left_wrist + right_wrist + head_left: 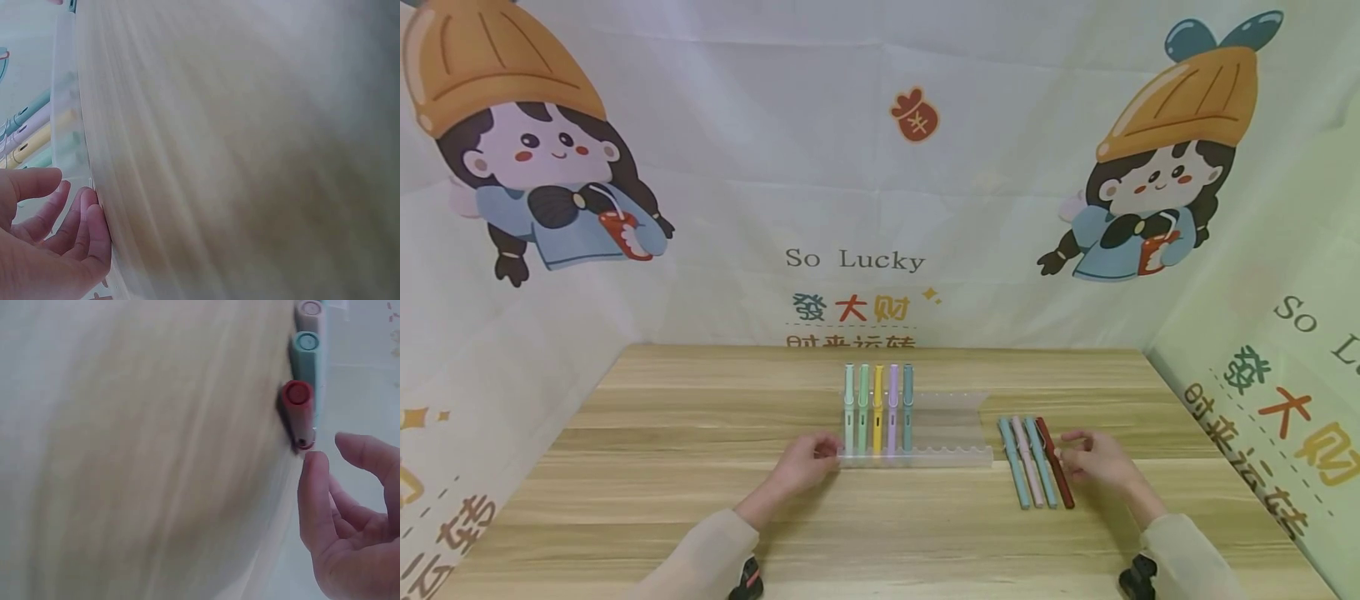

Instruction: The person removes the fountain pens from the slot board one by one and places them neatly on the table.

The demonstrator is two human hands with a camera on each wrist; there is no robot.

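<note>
A clear plastic pen rack (951,457) lies on the table and holds several capped pens side by side in its left part: pale mint, green, yellow (878,417), lilac and teal. My left hand (808,460) is at the rack's left end, fingers loosely bent. In the left wrist view its thumb and fingers (44,182) stand apart, and whether they touch the rack is hard to tell. Right of the rack lie two light blue pens, a pink pen (1028,462) and a dark red pen (1057,467). Beside the red pen is my right hand (1101,461), thumb and index finger parted.
The wooden table (700,433) reaches back to a printed cloth backdrop (985,208), which also hangs along both sides. A dark wrist device (747,579) sits at the left sleeve, another (1138,577) at the right.
</note>
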